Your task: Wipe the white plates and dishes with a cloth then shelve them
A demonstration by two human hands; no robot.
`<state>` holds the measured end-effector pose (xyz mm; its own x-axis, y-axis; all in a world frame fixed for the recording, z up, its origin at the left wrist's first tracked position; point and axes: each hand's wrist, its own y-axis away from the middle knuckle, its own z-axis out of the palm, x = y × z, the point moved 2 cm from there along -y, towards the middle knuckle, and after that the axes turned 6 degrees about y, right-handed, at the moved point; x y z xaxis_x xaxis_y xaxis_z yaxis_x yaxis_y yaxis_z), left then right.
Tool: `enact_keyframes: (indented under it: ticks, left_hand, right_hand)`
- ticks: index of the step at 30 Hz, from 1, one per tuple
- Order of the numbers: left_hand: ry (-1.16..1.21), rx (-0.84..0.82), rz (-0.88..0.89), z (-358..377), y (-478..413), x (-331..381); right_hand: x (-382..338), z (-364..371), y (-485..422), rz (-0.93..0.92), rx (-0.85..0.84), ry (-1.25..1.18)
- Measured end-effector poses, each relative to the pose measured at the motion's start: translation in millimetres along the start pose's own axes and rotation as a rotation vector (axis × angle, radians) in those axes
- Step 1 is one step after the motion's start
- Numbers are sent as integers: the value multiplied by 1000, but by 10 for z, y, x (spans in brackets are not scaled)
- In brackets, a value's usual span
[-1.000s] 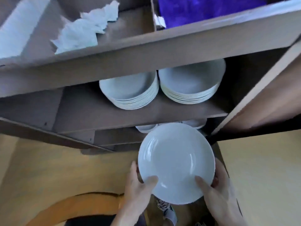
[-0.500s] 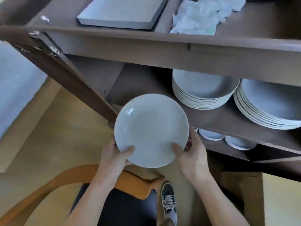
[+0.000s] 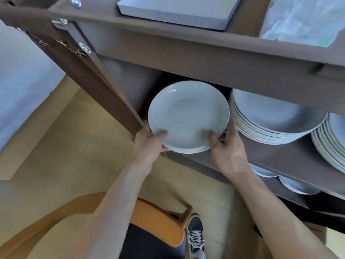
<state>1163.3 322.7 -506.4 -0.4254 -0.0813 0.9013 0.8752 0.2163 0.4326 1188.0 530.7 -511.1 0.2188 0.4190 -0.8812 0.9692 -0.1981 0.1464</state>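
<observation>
Both hands grasp white plate [image 3: 188, 116] by its near rim, left hand [image 3: 149, 144], right hand [image 3: 228, 146], at the shelf [image 3: 280, 157] edge, just left of plate stack [image 3: 276, 118]. No legible writing.

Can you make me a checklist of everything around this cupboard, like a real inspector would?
Surface: brown middle shelf, with a bare strip along its front.
Job's things: white plate held at the shelf's left end, beside a plate stack; second stack further right; small dishes on the shelf below; crumpled white cloth on the cupboard top.
Clutter: flat white board on the cupboard top.
Grips: left hand and right hand each hold the plate's near rim, thumbs on top.
Cables: nothing seen.
Surroundings: open cupboard door at left, orange chair, shoe, tan floor.
</observation>
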Motion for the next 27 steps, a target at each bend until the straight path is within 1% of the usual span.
enact_keyframes:
  ticks: [4,8,10,13,16,18,22,25,27]
  left_hand:
    - [4,13,32,81,-147,-44]
    - [36,16,53,124,-206,-49]
    - [46,-21,68,151,-229,-39]
    - [80,-123,123,175,-218,-19]
    - [139,-191,165,186,-230,-36]
    - [116,-194,176,210,-245,-49]
    - [15,-152,204,258,-331,-20]
    - [-55,-100,217,358,-359,41]
    - [-56,-49,232,433,-382,90]
  right_hand:
    - [35,-24,-120,3,-12,30]
    - [26,-24,-166,0,-54,10]
    - [36,-30,-182,13,-96,5]
    - [39,-31,-232,-13,-136,-25]
    - [68,-25,-366,-32,-106,14]
    - [98,-16,-456,-37,-92,41]
    - [168,49,-547,-77,-42,127]
    - [206,93,-593,-24,39,148]
    - [163,140,-621,-3,98,172]
